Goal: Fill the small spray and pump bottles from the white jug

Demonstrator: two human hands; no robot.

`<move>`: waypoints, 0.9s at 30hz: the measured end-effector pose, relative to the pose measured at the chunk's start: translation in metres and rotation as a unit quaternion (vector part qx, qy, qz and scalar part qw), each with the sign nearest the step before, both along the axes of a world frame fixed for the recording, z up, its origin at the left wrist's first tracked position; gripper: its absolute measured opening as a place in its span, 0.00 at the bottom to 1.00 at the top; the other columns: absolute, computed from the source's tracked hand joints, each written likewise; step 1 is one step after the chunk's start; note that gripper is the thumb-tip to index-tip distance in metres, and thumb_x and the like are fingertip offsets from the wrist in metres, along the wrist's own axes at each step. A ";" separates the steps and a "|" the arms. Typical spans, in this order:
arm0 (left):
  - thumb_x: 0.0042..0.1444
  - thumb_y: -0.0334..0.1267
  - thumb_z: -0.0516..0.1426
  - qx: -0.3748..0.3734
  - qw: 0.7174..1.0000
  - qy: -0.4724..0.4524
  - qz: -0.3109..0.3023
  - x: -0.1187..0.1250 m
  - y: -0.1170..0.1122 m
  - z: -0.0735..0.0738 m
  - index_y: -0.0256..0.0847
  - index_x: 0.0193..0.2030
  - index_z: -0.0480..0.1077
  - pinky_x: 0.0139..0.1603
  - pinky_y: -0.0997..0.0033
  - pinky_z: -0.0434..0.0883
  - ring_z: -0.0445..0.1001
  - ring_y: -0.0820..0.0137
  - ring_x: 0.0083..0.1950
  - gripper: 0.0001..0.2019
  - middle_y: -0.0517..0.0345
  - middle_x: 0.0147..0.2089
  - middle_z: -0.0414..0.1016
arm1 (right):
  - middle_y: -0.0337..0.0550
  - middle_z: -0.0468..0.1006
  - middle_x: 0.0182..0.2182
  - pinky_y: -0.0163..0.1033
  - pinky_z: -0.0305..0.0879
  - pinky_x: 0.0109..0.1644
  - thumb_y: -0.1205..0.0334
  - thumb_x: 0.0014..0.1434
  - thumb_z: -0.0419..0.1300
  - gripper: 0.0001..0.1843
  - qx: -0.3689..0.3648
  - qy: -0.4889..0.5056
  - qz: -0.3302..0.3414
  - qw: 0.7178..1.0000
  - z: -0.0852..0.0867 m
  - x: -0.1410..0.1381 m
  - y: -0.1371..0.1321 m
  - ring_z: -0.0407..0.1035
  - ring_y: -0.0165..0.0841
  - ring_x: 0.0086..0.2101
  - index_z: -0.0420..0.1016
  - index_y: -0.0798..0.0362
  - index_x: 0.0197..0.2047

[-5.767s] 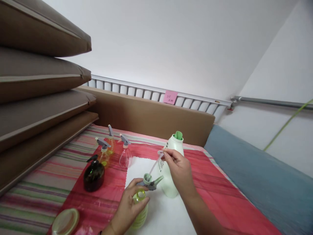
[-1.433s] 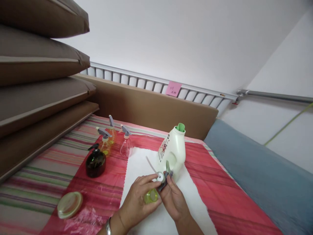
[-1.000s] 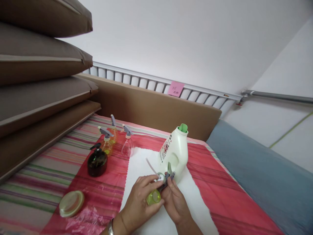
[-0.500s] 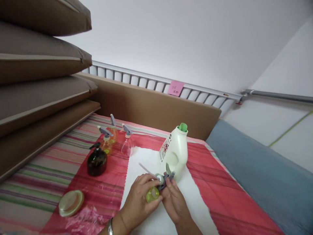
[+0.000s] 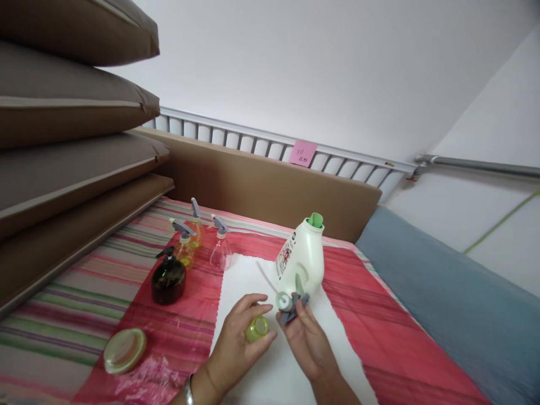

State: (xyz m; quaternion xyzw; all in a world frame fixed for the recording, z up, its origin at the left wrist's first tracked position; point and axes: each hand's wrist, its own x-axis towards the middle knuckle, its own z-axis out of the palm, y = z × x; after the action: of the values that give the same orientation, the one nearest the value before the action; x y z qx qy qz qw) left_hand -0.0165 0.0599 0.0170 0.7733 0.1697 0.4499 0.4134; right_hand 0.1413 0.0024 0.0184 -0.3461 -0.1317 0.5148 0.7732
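Observation:
My left hand is wrapped round a small yellow-green bottle, its open neck tipped toward me. My right hand pinches a grey trigger spray head with a pale collar and a thin clear dip tube, held just right of the bottle's mouth and apart from it. Both hands hover over a white cloth. Right behind them a white detergent jug with a green spout stands on that cloth.
Three small spray bottles and a dark pump bottle stand at the left on a red sheet. A round lid lies near the front left. Brown cushions stack up at the left; a brown headboard runs behind.
The spray head has come away from the bottle's neck and moved a little right and up. The bottle's open mouth now shows free of it.

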 end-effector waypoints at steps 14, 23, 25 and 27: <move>0.51 0.34 0.60 -0.044 0.998 0.003 0.037 0.009 0.011 -0.015 0.42 0.45 0.71 0.51 0.63 0.68 0.71 0.64 0.48 0.14 0.51 0.44 0.73 | 0.40 0.74 0.26 0.37 0.64 0.32 0.48 0.47 0.64 0.17 -0.200 -0.506 0.050 0.838 0.111 0.071 -0.058 0.65 0.32 0.28 0.73 0.53 0.31; 0.51 0.37 0.60 -0.024 0.998 0.023 0.052 0.013 0.009 -0.013 0.42 0.44 0.71 0.49 0.61 0.70 0.71 0.63 0.46 0.13 0.51 0.43 0.74 | 0.41 0.76 0.30 0.38 0.64 0.35 0.49 0.51 0.59 0.15 -0.189 -0.634 0.077 0.746 0.145 0.062 -0.043 0.69 0.35 0.32 0.72 0.52 0.35; 0.51 0.37 0.61 -0.015 0.998 0.033 0.056 0.014 0.007 -0.012 0.42 0.45 0.71 0.49 0.61 0.70 0.72 0.63 0.46 0.13 0.51 0.43 0.74 | 0.41 0.76 0.30 0.39 0.63 0.34 0.50 0.51 0.58 0.13 -0.176 -0.691 0.072 0.698 0.152 0.055 -0.036 0.68 0.36 0.31 0.72 0.50 0.34; 0.50 0.38 0.61 -0.009 0.997 0.041 0.058 0.014 0.006 -0.011 0.42 0.45 0.71 0.49 0.60 0.70 0.72 0.63 0.46 0.14 0.51 0.43 0.75 | 0.40 0.76 0.28 0.40 0.61 0.33 0.53 0.52 0.58 0.09 -0.166 -0.756 0.072 0.629 0.158 0.043 -0.029 0.68 0.37 0.30 0.71 0.49 0.33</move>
State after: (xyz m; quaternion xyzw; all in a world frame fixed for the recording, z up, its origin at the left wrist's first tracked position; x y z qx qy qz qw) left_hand -0.0022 0.0662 0.0062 0.7763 0.2354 0.4392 0.3862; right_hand 0.1842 -0.0262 0.1760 -0.7259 -0.6068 0.1394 0.2923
